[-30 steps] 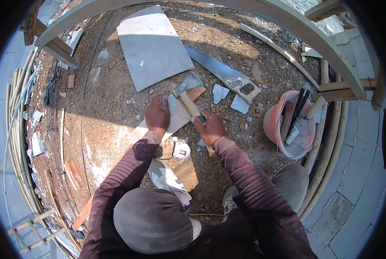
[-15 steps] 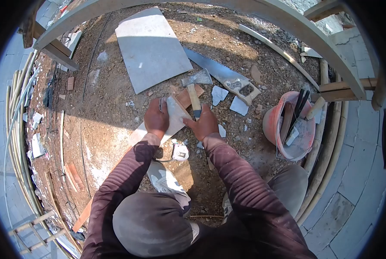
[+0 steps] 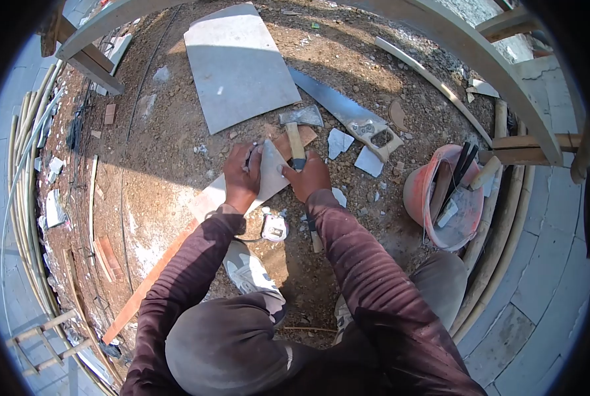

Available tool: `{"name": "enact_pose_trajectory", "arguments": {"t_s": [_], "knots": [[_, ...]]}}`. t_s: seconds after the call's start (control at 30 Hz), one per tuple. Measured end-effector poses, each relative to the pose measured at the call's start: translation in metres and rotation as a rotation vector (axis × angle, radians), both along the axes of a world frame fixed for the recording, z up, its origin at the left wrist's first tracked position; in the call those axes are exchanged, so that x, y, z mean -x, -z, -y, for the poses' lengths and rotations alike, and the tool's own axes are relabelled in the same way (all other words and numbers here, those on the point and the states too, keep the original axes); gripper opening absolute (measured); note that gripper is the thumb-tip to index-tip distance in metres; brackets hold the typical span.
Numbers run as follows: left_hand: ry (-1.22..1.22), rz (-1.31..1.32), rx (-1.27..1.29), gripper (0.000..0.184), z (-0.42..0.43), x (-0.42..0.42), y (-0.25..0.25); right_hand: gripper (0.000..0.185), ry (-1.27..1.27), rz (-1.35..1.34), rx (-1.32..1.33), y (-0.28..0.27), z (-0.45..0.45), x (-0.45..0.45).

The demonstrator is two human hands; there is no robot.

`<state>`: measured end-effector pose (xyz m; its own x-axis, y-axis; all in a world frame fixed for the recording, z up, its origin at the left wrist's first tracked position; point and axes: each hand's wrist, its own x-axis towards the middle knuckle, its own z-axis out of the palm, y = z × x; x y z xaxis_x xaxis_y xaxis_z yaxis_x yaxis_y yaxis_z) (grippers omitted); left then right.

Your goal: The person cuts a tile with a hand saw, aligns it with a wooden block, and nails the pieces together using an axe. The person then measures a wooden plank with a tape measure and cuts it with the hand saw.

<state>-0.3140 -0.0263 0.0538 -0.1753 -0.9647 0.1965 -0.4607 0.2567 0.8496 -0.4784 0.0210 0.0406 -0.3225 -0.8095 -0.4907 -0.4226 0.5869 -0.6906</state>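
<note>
My left hand (image 3: 243, 175) is closed, its fingers pressed on a pale tile piece (image 3: 273, 173) with a small dark item, too small to name, between them. The tile lies on a long reddish board (image 3: 169, 259). My right hand (image 3: 308, 177) is wrapped round the handle of a hatchet (image 3: 295, 137), its thumb touching the tile's right edge. The hatchet's metal head points away from me, beyond the board's end. Near my wrists, a white tape measure (image 3: 274, 228) rests on the ground.
Beyond my hands lie a large grey tile (image 3: 239, 69) and a handsaw (image 3: 348, 112). A red bucket (image 3: 443, 198) with tools stands at the right, beside bamboo poles (image 3: 506, 231). Overhead arches a wooden beam (image 3: 466, 56). Tile scraps (image 3: 369, 161) lie near the saw.
The hatchet has swung upright, its head moving from over the tile to beyond it. My right hand has shifted slightly left and nearer the tile. A dark-and-wood handle shows below it.
</note>
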Motion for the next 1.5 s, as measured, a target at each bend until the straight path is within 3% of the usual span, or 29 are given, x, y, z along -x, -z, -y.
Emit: {"name": "enact_pose_trajectory", "arguments": {"t_s": [0.13,0.33,0.53,0.73,0.87,0.93,1.13,1.23,1.43,1.5], "knots": [[0.118,0.042,0.042,0.018,0.009,-0.01,0.001,0.061,-0.038,0.061,-0.019,0.004,0.005,0.004],[0.028,-0.071,-0.33,0.018,0.008,-0.005,-0.001,0.062,-0.068,0.055,-0.039,0.005,0.007,0.007],[0.163,0.107,-0.041,0.015,0.016,-0.015,0.001,0.061,-0.083,-0.005,-0.076,0.0,0.009,0.007],[0.118,0.172,0.041,0.016,0.013,-0.012,0.008,0.061,-0.083,0.083,-0.035,0.006,0.008,0.009],[0.115,0.209,0.146,0.016,0.013,-0.012,0.016,0.051,-0.106,-0.035,-0.022,-0.002,0.01,0.009],[0.1,0.218,0.172,0.016,0.01,-0.011,0.021,0.046,-0.1,-0.179,0.002,-0.013,0.006,0.01],[0.093,0.223,0.214,0.017,0.009,-0.01,0.021,0.041,-0.339,-0.226,0.349,-0.05,-0.027,0.04],[0.088,0.223,0.243,0.017,0.008,-0.009,0.021,0.045,-0.532,-0.303,0.358,-0.067,-0.034,0.049],[0.097,0.24,0.21,0.015,0.008,-0.009,0.022,0.048,-0.531,-0.246,0.45,-0.089,-0.04,0.038],[0.105,0.256,0.211,0.015,0.007,-0.01,0.022,0.048,-0.561,-0.294,0.311,-0.082,-0.038,0.034]]}}
